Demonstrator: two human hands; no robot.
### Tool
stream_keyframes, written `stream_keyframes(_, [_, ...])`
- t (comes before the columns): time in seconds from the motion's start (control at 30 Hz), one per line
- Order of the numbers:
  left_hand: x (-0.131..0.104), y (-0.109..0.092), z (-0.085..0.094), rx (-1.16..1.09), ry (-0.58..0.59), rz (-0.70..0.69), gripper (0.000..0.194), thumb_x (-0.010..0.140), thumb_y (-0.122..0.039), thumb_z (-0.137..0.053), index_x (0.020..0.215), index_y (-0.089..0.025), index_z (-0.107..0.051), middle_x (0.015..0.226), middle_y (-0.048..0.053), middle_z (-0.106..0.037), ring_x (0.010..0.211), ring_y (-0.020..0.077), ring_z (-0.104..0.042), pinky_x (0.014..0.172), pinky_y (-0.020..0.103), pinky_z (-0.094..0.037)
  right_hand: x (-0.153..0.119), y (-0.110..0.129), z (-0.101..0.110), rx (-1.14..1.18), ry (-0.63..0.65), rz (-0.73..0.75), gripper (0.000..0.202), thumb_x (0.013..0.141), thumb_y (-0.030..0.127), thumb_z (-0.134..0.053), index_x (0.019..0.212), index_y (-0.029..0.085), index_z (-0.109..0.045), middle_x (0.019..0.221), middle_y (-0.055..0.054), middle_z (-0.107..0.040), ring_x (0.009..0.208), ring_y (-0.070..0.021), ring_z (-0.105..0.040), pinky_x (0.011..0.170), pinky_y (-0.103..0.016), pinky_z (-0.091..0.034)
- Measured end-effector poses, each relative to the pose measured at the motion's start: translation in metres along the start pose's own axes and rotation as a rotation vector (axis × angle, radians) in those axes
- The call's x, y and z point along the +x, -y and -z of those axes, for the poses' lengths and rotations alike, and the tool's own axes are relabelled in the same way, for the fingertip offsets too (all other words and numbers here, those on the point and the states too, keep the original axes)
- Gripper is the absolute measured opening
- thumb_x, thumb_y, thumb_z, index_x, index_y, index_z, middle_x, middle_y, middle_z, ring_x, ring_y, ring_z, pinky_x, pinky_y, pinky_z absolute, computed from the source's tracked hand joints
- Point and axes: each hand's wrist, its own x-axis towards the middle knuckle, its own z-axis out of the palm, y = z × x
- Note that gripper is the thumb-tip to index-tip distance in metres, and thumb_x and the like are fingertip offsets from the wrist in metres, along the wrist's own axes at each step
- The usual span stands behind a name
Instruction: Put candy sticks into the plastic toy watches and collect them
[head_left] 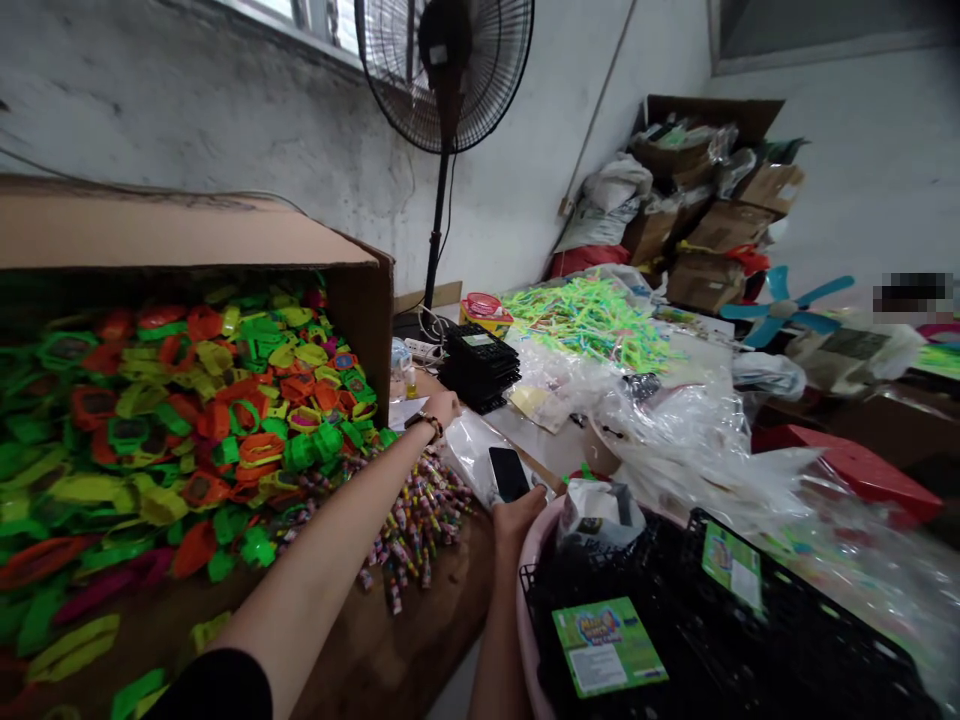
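My right hand holds a smartphone with a dark screen, beside the pink tub. My left hand, with a bracelet at the wrist, stretches forward past the cardboard box. Its fingers look curled, and anything in them is hidden. Just beyond it is a stack of black plastic trays. A clear plastic bag lies between my hands. Below my left forearm spreads a pile of small patterned sticks.
Bright toy watches spill from a cardboard box at left. A standing fan rises behind. Black trays with a green label fill the tub. Green strips and plastic bags cover the right side.
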Motion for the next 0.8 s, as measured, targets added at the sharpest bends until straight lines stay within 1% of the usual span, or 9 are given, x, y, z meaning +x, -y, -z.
stream_keyframes(0.1, [-0.004, 0.010, -0.001, 0.049, 0.062, 0.053, 0.036, 0.089, -0.038, -0.054, 0.116, -0.014, -0.056, 0.117, 0.007, -0.057, 0.101, 0.0233, -0.058, 0.085, 0.041, -0.052, -0.009, 0.007, 0.015, 0.044, -0.042, -0.028, 0.036, 0.063, 0.014, -0.053, 0.099, 0.012, -0.054, 0.092, -0.019, -0.062, 0.088, -0.0337, -0.057, 0.081, -0.045, -0.044])
stream_keyframes(0.2, [-0.004, 0.022, -0.007, 0.078, 0.105, 0.104, 0.034, 0.089, -0.034, -0.056, 0.117, -0.016, -0.054, 0.118, 0.009, -0.057, 0.101, 0.0204, -0.059, 0.085, 0.041, -0.052, -0.012, 0.014, 0.023, 0.112, -0.068, -0.040, 0.036, 0.064, 0.016, -0.054, 0.099, 0.013, -0.054, 0.088, -0.017, -0.063, 0.084, -0.0321, -0.058, 0.078, -0.044, -0.046])
stream_keyframes(0.33, [-0.003, 0.032, -0.012, 0.064, 0.120, 0.117, 0.034, 0.088, -0.034, -0.057, 0.117, -0.016, -0.054, 0.117, 0.009, -0.057, 0.101, 0.0208, -0.059, 0.085, 0.041, -0.052, -0.009, 0.020, 0.022, 0.199, -0.091, -0.064, 0.040, 0.063, 0.017, -0.057, 0.102, 0.013, -0.053, 0.087, -0.015, -0.064, 0.078, -0.0294, -0.059, 0.072, -0.041, -0.049])
stream_keyframes(0.43, [-0.001, 0.032, -0.010, 0.009, 0.077, 0.083, 0.035, 0.088, -0.035, -0.057, 0.117, -0.015, -0.054, 0.117, 0.009, -0.057, 0.102, 0.0217, -0.058, 0.085, 0.042, -0.052, -0.009, 0.020, 0.020, 0.243, -0.115, -0.087, 0.042, 0.061, 0.017, -0.060, 0.101, 0.011, -0.053, 0.086, -0.015, -0.064, 0.076, -0.0292, -0.059, 0.072, -0.041, -0.049])
stream_keyframes(0.57, [0.006, 0.025, -0.005, -0.128, 0.003, 0.010, 0.033, 0.089, -0.034, -0.056, 0.116, -0.016, -0.055, 0.118, 0.009, -0.057, 0.102, 0.0211, -0.058, 0.086, 0.042, -0.051, -0.013, 0.018, 0.015, 0.291, -0.151, -0.104, 0.045, 0.059, 0.017, -0.063, 0.103, 0.007, -0.053, 0.085, -0.015, -0.063, 0.080, -0.0308, -0.059, 0.073, -0.040, -0.047])
stream_keyframes(0.67, [0.015, 0.012, 0.001, -0.281, -0.063, -0.022, 0.032, 0.089, -0.034, -0.056, 0.115, -0.015, -0.055, 0.114, 0.009, -0.058, 0.098, 0.0197, -0.060, 0.083, 0.041, -0.052, -0.014, 0.016, 0.010, 0.312, -0.129, -0.074, 0.048, 0.062, 0.020, -0.064, 0.106, 0.007, -0.052, 0.082, -0.014, -0.063, 0.082, -0.0316, -0.059, 0.072, -0.039, -0.047])
stream_keyframes(0.73, [0.022, -0.002, 0.011, -0.397, -0.127, -0.040, 0.031, 0.089, -0.033, -0.056, 0.114, -0.014, -0.055, 0.111, 0.008, -0.059, 0.094, 0.0187, -0.060, 0.081, 0.039, -0.053, -0.012, 0.014, 0.007, 0.314, -0.090, -0.035, 0.048, 0.064, 0.021, -0.064, 0.108, 0.007, -0.051, 0.082, -0.014, -0.063, 0.081, -0.0319, -0.059, 0.070, -0.039, -0.047])
stream_keyframes(0.8, [0.026, -0.019, 0.027, -0.513, -0.197, -0.077, 0.028, 0.089, -0.031, -0.057, 0.111, -0.014, -0.056, 0.108, 0.007, -0.060, 0.092, 0.0180, -0.061, 0.078, 0.037, -0.054, -0.011, 0.013, 0.005, 0.320, -0.032, 0.036, 0.047, 0.065, 0.022, -0.063, 0.108, 0.007, -0.051, 0.082, -0.014, -0.063, 0.081, -0.0324, -0.059, 0.070, -0.040, -0.046])
